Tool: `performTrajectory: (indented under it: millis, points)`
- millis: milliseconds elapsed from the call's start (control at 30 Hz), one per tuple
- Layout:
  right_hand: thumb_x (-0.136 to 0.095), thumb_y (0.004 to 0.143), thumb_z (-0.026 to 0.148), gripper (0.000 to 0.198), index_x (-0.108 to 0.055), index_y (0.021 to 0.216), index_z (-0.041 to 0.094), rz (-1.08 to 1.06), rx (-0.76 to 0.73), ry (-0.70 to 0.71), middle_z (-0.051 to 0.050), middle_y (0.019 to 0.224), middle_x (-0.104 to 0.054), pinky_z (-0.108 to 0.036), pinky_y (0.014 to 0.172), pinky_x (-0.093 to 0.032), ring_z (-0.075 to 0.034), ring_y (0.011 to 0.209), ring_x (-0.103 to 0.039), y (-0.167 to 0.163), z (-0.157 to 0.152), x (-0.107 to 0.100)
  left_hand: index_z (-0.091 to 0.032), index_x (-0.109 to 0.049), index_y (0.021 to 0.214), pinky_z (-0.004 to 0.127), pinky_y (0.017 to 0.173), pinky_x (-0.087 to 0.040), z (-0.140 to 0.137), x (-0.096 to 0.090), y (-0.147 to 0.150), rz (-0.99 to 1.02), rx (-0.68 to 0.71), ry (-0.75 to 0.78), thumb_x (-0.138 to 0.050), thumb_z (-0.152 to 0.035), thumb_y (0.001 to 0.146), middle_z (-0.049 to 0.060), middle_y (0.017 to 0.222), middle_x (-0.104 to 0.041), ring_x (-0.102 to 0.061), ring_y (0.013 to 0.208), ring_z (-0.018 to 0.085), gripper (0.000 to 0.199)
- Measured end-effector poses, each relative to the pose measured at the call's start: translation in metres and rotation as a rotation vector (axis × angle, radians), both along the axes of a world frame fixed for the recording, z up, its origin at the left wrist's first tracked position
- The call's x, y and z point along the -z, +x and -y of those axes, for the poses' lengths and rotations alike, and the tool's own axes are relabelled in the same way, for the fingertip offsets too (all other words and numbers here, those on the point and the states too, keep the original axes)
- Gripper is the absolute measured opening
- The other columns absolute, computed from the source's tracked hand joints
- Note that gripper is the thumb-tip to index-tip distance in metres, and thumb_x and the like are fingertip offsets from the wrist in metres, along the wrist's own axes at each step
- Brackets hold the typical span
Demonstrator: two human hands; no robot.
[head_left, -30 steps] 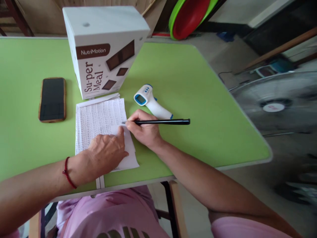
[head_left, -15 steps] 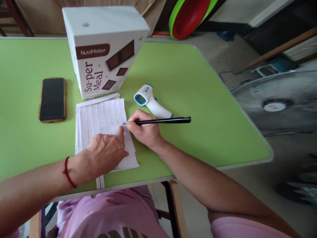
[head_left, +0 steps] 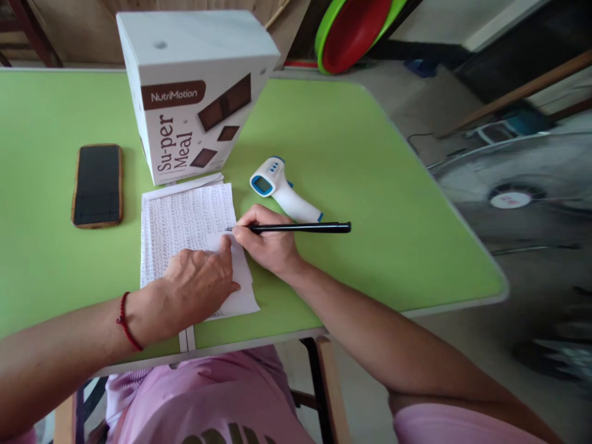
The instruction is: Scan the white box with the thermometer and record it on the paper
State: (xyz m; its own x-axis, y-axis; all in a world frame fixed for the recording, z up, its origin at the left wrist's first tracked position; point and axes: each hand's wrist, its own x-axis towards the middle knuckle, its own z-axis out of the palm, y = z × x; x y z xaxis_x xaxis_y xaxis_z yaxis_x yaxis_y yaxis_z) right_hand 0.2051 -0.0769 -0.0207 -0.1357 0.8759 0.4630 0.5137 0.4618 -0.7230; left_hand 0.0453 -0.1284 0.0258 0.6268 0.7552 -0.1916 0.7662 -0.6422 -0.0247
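A black pen (head_left: 305,227) is pinched between the thumb and fingers of my right hand (head_left: 271,243). Its tip touches, or hovers just over, a white sheet of paper (head_left: 185,213) at the sheet's right side. Rows of small handwriting cover the upper part of the sheet, while the lower right is blank. My left hand (head_left: 197,287) lies flat across the paper, index finger stretched toward the pen tip and thumb apart. It hides part of the writing. More sheets show under the top one, with a folded strip along the far edge.
Behind the paper stands a tall white NutriMotion box (head_left: 194,98). A phone (head_left: 97,186) lies left of it, and a white-and-blue infrared thermometer (head_left: 282,188) lies just beyond my right hand. All rest on a green table (head_left: 361,160). A fan (head_left: 509,191) stands past the table's right edge.
The pen has tilted slightly, its back end shifting a little left and down, and its tip has moved slightly left. My left hand and the paper stay where they were.
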Motion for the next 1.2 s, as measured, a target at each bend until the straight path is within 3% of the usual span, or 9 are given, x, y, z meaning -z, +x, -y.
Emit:
performTrajectory:
  millis: [700,967,1100,1200]
  points:
    - [-0.057,0.072,0.017,0.018,-0.045,0.060,0.022,0.005,-0.010,-0.002,0.007,0.049,-0.049,-0.024,0.046,-0.035,-0.008,0.045,-0.041,0.000,0.000,0.001,0.003,-0.037,0.142,0.031,0.045,-0.039,0.000,0.000,-0.001,0.005,0.013,0.022,-0.053,-0.045,0.092,0.010,0.072,-0.068,-0.067,0.062,0.024,0.071]
    - [-0.056,0.078,0.018,0.008,-0.050,0.074,0.022,-0.102,0.044,0.123,0.006,0.059,-0.053,-0.024,0.049,-0.041,-0.009,0.050,-0.048,0.002,-0.003,-0.003,0.001,-0.037,0.140,0.032,0.045,-0.041,-0.001,0.000,0.001,0.023,-0.015,-0.024,-0.055,-0.046,0.090,0.011,0.074,-0.069,-0.068,0.062,0.027,0.071]
    - [-0.056,0.081,0.020,0.004,-0.057,0.085,0.022,0.021,0.087,0.307,0.002,0.074,-0.059,-0.027,0.059,-0.047,-0.011,0.062,-0.055,0.007,-0.007,-0.004,-0.003,-0.048,0.128,0.032,0.045,-0.039,-0.007,-0.005,0.002,0.033,-0.002,-0.081,-0.055,-0.041,0.090,0.010,0.070,-0.068,-0.066,0.060,0.026,0.054]
    - [-0.056,0.083,0.016,0.011,-0.061,0.091,0.022,0.082,0.019,0.419,-0.001,0.081,-0.060,-0.028,0.060,-0.048,-0.013,0.069,-0.057,0.013,-0.010,-0.007,-0.012,-0.055,0.103,0.030,0.044,-0.033,-0.027,-0.009,-0.005,0.282,-0.098,-0.086,-0.051,-0.028,0.087,0.004,0.063,-0.061,-0.056,0.051,0.019,0.023]
